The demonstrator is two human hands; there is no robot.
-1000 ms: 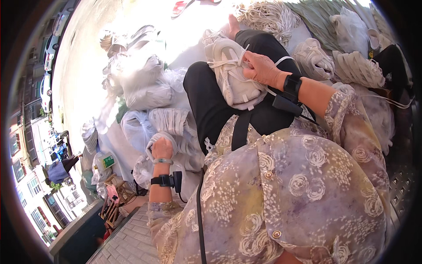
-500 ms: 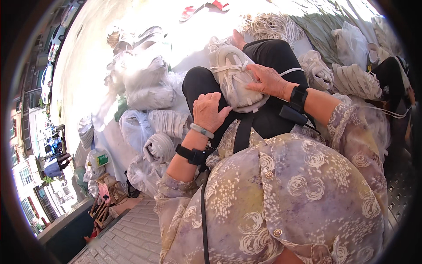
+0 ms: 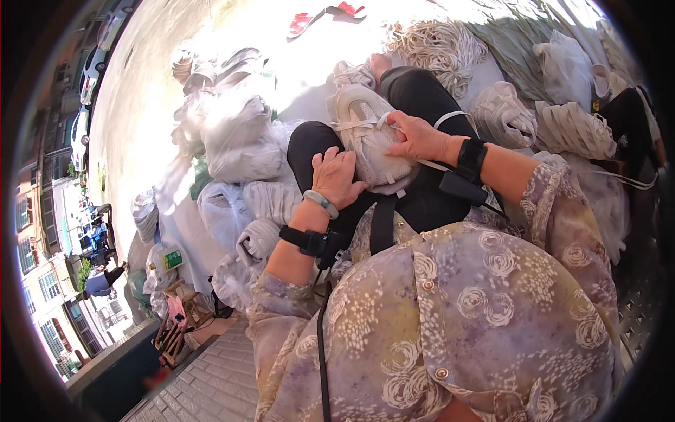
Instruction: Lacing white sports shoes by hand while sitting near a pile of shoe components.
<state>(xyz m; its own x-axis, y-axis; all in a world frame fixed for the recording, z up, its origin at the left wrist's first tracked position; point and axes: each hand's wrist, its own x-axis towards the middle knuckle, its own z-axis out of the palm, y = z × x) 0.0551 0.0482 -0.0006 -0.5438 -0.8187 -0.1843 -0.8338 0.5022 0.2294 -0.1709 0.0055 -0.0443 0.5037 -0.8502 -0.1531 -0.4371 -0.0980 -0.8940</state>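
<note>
A pale shoe (image 3: pixel 371 144) with white laces lies across my lap between my knees, toe end away from me. My right hand (image 3: pixel 420 138) is over its right side, thumb and forefinger closed on a white shoelace (image 3: pixel 362 125) at the laced front. A loose lace end loops over my right thigh. My left hand (image 3: pixel 335 177) rests on my left thigh beside the shoe, fingers stretched out and thumb toward the shoe's edge; it holds nothing.
Plastic-wrapped pale bundles (image 3: pixel 239 144) crowd the left, with stacked shoe parts (image 3: pixel 274 200) nearer me. A heap of white laces (image 3: pixel 439 53) lies ahead, beside more stacked pale shoe parts (image 3: pixel 573 130) on the right. Red-and-white sandals (image 3: pixel 304 24) sit at the far edge.
My right hand has shifted slightly left and up the shoe, its fingers now closing on the lace. My left hand has slid slightly down and stays on the thigh.
</note>
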